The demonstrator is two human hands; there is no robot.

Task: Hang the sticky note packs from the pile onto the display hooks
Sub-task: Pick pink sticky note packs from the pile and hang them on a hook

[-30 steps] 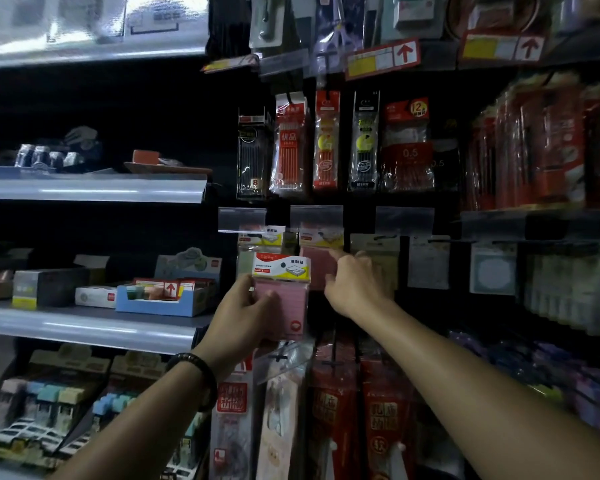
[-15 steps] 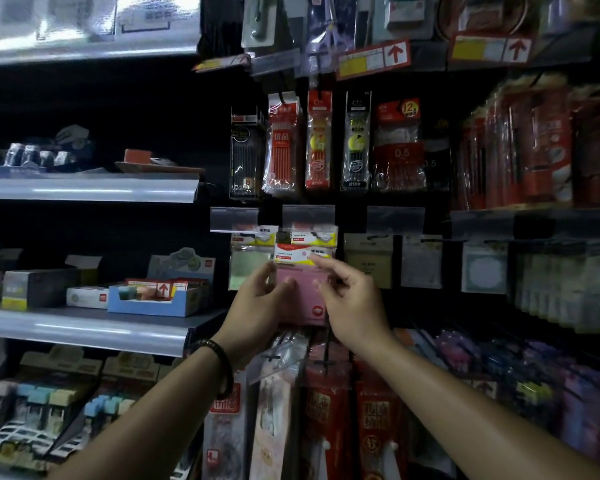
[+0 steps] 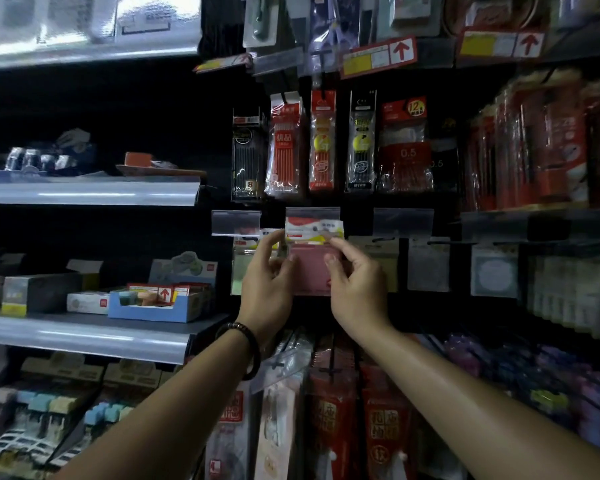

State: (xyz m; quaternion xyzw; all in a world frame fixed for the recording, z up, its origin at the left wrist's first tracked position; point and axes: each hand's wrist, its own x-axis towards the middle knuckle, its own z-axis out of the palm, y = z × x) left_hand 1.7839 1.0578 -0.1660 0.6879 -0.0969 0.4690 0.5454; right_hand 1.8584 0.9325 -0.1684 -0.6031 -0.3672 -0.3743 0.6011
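Note:
A pink sticky note pack [image 3: 309, 268] with a white, red and yellow header card is held up against the display wall, its header just under a clear price-tag holder [image 3: 312, 213]. My left hand [image 3: 267, 289] pinches the pack's left edge. My right hand [image 3: 355, 289] pinches the right edge, below the header. The hook itself is hidden behind the pack. A green sticky note pack [image 3: 238, 271] hangs just to the left, partly behind my left hand. More note packs [image 3: 428, 265] hang to the right in the same row.
Pen refill packs [image 3: 321, 143] hang in the row above. Red packets [image 3: 333, 420] hang below my wrists. At the left, grey shelves [image 3: 84, 336] carry a blue display box [image 3: 156, 306] and small cartons. Dense hanging stock [image 3: 541, 147] fills the right side.
The pink pack has gone up and right from my left hand alone to the hook row. My right hand came off the display and took the pack's right edge.

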